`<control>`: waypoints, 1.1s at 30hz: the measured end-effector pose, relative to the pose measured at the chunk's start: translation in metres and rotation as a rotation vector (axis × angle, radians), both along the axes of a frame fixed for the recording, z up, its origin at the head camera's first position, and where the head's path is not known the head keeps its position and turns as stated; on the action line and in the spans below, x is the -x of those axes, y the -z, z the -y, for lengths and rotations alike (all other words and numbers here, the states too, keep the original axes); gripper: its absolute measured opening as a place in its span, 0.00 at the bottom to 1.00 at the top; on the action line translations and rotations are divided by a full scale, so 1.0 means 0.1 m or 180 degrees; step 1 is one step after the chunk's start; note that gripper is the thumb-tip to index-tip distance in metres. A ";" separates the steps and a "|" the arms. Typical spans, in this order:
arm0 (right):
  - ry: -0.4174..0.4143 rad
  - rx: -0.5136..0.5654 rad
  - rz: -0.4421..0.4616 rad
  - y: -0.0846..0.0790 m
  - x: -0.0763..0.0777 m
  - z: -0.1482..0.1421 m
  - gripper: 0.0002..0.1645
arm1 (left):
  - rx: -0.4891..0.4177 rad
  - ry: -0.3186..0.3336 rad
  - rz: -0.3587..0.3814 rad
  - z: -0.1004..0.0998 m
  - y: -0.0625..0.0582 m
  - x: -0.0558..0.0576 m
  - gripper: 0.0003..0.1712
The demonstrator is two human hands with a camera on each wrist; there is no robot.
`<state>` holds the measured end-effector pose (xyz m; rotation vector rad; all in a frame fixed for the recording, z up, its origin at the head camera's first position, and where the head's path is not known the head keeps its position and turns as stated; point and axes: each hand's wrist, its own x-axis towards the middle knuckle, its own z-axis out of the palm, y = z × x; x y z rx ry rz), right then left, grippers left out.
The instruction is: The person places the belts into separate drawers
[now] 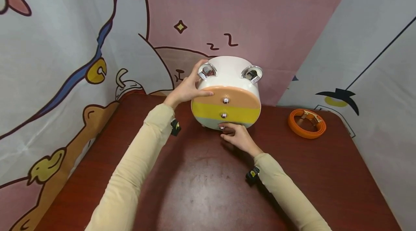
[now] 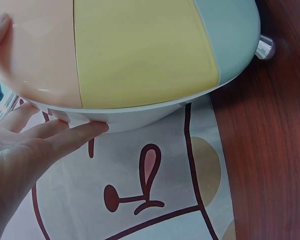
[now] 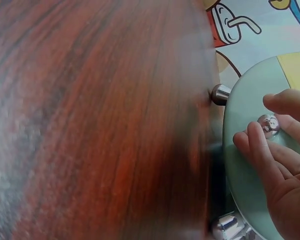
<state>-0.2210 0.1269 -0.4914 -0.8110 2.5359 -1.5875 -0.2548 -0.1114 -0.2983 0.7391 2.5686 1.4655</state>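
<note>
A small white drawer cabinet (image 1: 229,74) with an oval front stands on the table. Its drawer fronts are orange, yellow (image 2: 140,55) and pale green (image 3: 250,95), each bearing a shiny silver knob in the head view. My left hand (image 1: 188,88) grips the cabinet's left side, thumb on the orange front and fingers (image 2: 85,131) along the white shell. At the lowest drawer, my right hand (image 1: 239,138) has its fingers about the silver knob (image 3: 269,126). How firmly they pinch it is hard to see.
Two silver ring-shaped ears (image 1: 252,74) stick out from the cabinet's top, and short silver feet (image 3: 221,94) hold it up. A coiled orange belt (image 1: 307,131) lies on the dark red table (image 1: 201,187) to the right. Cartoon-printed cloth (image 1: 247,14) hangs behind.
</note>
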 end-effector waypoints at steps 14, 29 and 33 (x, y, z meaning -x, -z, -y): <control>-0.0152 0.0033 0.0014 -0.14 -0.16 0.01 0.24 | 0.0020 0.0005 0.0051 0.00 -0.02 -0.01 0.61; -0.0218 0.0097 0.0156 0.04 -0.25 -0.03 0.24 | -0.0102 0.0018 -0.0018 0.05 0.30 0.30 0.63; -0.0281 0.0056 0.0158 0.03 -0.33 -0.03 0.24 | -0.0134 0.0001 -0.0065 0.07 0.34 0.32 0.63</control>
